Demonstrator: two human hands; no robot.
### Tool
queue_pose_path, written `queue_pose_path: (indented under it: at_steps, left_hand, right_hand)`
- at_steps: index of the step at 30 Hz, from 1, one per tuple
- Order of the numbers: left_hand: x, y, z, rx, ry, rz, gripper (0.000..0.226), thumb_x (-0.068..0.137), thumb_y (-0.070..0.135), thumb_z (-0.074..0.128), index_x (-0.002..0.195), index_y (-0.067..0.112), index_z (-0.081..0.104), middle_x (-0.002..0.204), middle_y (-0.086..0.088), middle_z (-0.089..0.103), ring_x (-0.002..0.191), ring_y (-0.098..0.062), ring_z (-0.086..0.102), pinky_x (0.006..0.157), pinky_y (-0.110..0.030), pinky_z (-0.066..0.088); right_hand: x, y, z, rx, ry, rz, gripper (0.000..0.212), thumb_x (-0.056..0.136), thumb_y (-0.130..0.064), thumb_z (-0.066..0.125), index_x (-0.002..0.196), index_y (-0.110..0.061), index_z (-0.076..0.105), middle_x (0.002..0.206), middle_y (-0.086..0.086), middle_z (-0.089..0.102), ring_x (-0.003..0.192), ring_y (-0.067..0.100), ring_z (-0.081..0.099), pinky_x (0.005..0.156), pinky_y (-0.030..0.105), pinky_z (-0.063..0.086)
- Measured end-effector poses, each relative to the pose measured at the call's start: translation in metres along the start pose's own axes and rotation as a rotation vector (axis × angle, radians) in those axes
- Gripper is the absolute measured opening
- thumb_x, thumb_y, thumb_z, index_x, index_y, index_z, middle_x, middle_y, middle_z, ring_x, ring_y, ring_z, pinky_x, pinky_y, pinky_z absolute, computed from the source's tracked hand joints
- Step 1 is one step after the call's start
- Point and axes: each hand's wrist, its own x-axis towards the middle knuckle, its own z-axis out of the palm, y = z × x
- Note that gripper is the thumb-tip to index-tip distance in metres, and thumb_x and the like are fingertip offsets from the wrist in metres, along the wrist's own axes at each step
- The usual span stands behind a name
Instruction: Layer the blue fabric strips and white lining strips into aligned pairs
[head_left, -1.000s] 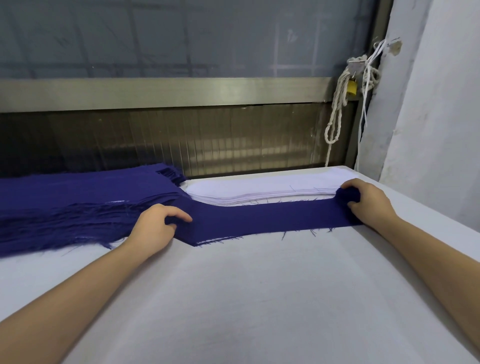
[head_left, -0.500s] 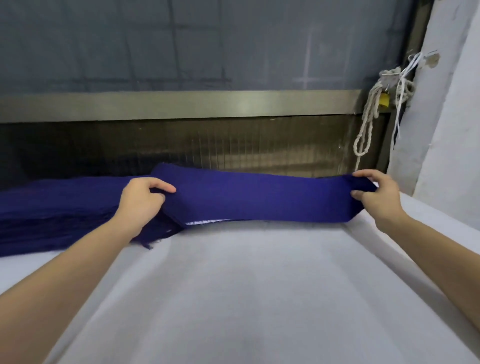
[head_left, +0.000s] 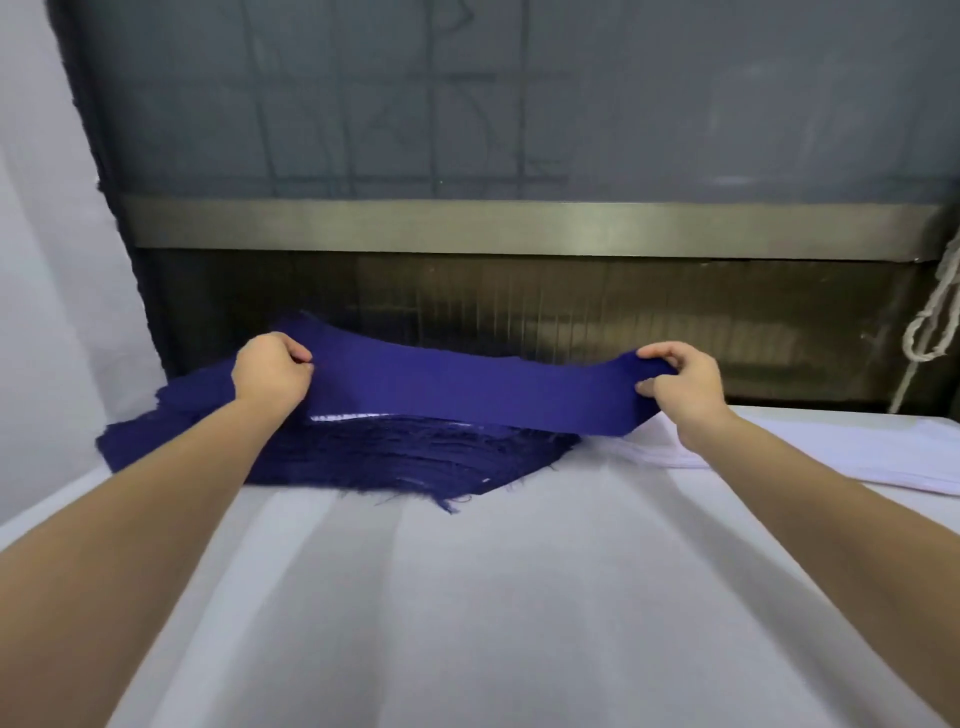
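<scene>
A blue fabric strip (head_left: 467, 387) hangs stretched in the air between my hands. My left hand (head_left: 270, 371) grips its left end and my right hand (head_left: 680, 382) pinches its right end. Under the strip lies a frayed pile of blue strips (head_left: 395, 457) at the back left of the table. A thin sliver of white lining shows just below the held strip, on top of that pile. A stack of white lining strips (head_left: 831, 452) lies to the right, partly behind my right forearm.
The table (head_left: 493, 597) wears a white cloth with soft creases. A dark window frame with a metal rail (head_left: 519, 228) stands close behind the piles. A white rope (head_left: 935, 322) hangs at the far right, and a pale wall closes the left side.
Both hands lifted the blue strip off the table and carried it leftward, from over the white stack to above the blue pile. My view swung left with it.
</scene>
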Motion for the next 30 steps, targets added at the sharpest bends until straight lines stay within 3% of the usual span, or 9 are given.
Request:
queue_pose_path:
  at_steps: [8,13,18,22,26,30]
  left_hand:
    - [0.039,-0.043,-0.014,0.211,0.042,0.026,0.017,0.085,-0.004,0.057,0.097,0.003,0.068,0.112,-0.021,0.061,0.102,-0.039,0.057,0.091,-0.044,0.044]
    - [0.055,-0.063,-0.02,0.326,0.008,-0.024,0.027,0.085,-0.007,0.052,0.107,0.001,0.066,0.121,-0.026,0.054,0.11,-0.044,0.051,0.098,-0.049,0.042]
    - [0.059,-0.076,-0.018,0.417,-0.035,-0.06,0.033,0.088,-0.005,0.049,0.118,-0.001,0.061,0.125,-0.028,0.049,0.116,-0.045,0.045,0.1,-0.051,0.04]
    - [0.061,-0.083,-0.018,0.455,-0.02,-0.087,0.031,0.089,-0.005,0.048,0.118,-0.004,0.06,0.124,-0.028,0.047,0.113,-0.046,0.047,0.097,-0.049,0.04]
    - [0.062,-0.089,-0.021,0.504,-0.013,-0.104,0.031,0.089,-0.006,0.049,0.118,-0.006,0.059,0.124,-0.028,0.046,0.112,-0.046,0.046,0.098,-0.049,0.039]
    - [0.062,-0.095,-0.019,0.6,-0.067,-0.139,0.033,0.091,0.001,0.048,0.123,0.0,0.057,0.129,-0.026,0.043,0.121,-0.043,0.039,0.103,-0.048,0.035]
  right_hand:
    - [0.002,-0.009,0.064,-0.003,-0.098,-0.011,0.037,0.074,0.021,0.059,0.093,-0.011,0.062,0.11,0.012,0.06,0.102,0.026,0.057,0.079,0.03,0.05]
    - [-0.002,-0.011,0.084,-0.056,-0.122,-0.028,0.035,0.074,0.018,0.064,0.092,-0.013,0.063,0.121,0.012,0.054,0.104,0.019,0.054,0.064,0.013,0.044]
    - [-0.004,-0.008,0.092,-0.103,-0.171,-0.023,0.034,0.075,0.014,0.065,0.092,-0.015,0.063,0.126,0.012,0.053,0.112,0.027,0.056,0.085,0.032,0.052]
    - [-0.009,-0.006,0.096,-0.129,-0.202,-0.031,0.033,0.076,0.012,0.066,0.092,-0.016,0.063,0.123,0.012,0.055,0.111,0.027,0.056,0.086,0.032,0.051]
    - [-0.012,-0.005,0.1,-0.145,-0.234,-0.005,0.031,0.078,0.01,0.066,0.095,-0.017,0.063,0.124,0.009,0.055,0.113,0.027,0.054,0.094,0.042,0.051]
    - [-0.015,-0.003,0.101,-0.19,-0.256,-0.036,0.028,0.08,0.008,0.063,0.096,-0.014,0.064,0.124,0.007,0.054,0.113,0.022,0.053,0.094,0.037,0.05]
